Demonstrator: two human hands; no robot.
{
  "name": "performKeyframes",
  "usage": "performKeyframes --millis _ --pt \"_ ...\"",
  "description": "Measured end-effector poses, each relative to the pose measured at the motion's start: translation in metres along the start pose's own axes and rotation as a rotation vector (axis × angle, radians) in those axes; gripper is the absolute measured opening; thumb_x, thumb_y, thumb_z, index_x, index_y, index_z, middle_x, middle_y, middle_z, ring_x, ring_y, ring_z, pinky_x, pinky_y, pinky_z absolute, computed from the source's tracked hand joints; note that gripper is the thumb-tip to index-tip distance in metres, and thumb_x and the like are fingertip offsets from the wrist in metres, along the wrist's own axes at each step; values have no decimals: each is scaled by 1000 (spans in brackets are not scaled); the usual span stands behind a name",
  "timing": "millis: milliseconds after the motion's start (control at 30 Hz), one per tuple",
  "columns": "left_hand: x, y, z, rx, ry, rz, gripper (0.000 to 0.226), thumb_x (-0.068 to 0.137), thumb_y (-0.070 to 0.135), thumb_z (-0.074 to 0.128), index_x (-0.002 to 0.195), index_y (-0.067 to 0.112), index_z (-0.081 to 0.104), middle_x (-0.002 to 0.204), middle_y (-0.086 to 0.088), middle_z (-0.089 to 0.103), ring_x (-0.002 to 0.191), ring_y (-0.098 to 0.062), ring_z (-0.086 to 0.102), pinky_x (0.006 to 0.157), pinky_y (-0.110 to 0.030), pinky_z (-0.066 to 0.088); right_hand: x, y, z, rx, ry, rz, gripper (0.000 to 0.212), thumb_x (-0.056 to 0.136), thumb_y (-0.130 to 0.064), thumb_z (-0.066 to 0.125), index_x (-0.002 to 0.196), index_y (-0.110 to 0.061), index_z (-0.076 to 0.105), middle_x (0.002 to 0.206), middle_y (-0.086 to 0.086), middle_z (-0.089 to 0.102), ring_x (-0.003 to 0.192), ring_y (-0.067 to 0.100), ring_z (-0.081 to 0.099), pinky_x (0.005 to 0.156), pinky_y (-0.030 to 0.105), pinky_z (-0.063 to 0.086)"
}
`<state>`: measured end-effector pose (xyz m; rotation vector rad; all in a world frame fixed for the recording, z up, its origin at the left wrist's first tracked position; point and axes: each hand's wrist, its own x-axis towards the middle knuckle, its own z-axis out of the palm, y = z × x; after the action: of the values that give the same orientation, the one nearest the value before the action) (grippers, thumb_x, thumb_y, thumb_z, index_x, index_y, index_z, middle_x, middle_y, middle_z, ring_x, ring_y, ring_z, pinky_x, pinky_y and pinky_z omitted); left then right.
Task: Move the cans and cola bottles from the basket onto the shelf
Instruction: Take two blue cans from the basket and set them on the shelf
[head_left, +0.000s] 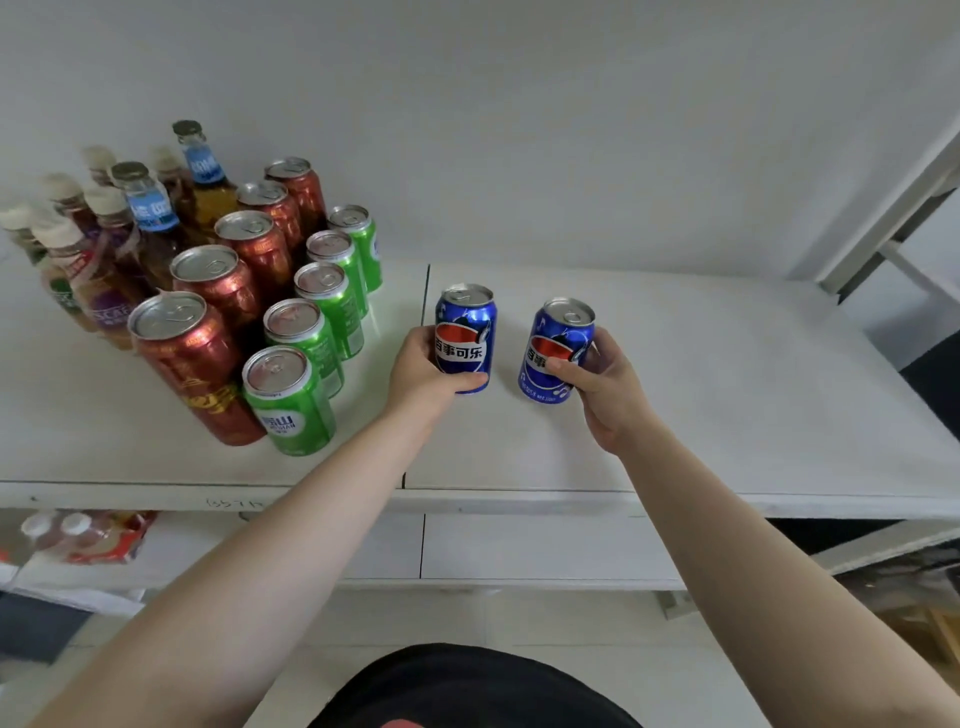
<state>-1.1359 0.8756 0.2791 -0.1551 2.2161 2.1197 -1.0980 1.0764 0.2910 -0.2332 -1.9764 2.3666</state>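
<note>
- While both arms reach over the white shelf (727, 364), each hand wraps one blue cola can, so each grip is full.
- Left hand (423, 369) holds the left blue can (466, 332) from its left side, thumb across the lower front; the can's long axis is upright, pull-tab top upward, logo toward the camera, and its base looks to be at the shelf surface.
- Right hand (605, 387) holds the right blue can (556, 348) from its right side, thumb on the logo; this can leans, top tipped slightly right, and I cannot tell whether its base touches the shelf.
- Right blue can is just right of the left blue can, apart from it.
- Left of the left blue can stands a row of green cans (311, 332), then a row of red cans (228, 291), all upright, then bottles (109, 228) farther left and behind.
- Shelf is a flat white board with a seam (427, 275) just left of the left blue can; a plain white wall (519, 130) rises behind, and a lower shelf level (519, 545) shows beneath.
</note>
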Motion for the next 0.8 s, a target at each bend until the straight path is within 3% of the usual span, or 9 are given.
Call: performKeyframes --millis 200,367,467,567,800 --pt "11 -25 4 99 40 49 69 48 10 88 105 23 51 106 1 68 98 -18 66 88 -41 55 7 12 -6 -117 -39 -45 65 69 -8 77 129 -12 52 121 8 65 109 20 62 96 40 50" --pt "4 -34 5 85 0 113 73 44 23 85 108 30 52 113 1 67 104 -18 65 94 -42 53 7 19 -2 -323 43 -79 73 60 -21 83 126 -19 51 122 2 62 111 17 60 91 32 52" --pt "3 -38 8 115 24 130 75 46 20 87 111 25 51 115 -2 66 104 -19 65 93 -41 53 7 25 7 -444 158 -114 77 59 -19 88 124 -17 46 120 -1 58 104 11 59 81 24 50" --pt "8 -42 11 108 136 135 62 42 34 85 94 41 52 105 2 69 98 -18 67 88 -47 54 11 25 10 -503 198 -107 71 65 -15 86 124 -17 45 116 -6 58 101 12 59 77 19 48" --pt "60 -45 22 219 275 195 64 38 47 79 98 34 59 99 -1 69 90 -20 67 80 -44 56 57 21 12 -553 182 -132 64 70 -14 81 126 -20 51 117 -6 65 104 13 61 85 31 53"
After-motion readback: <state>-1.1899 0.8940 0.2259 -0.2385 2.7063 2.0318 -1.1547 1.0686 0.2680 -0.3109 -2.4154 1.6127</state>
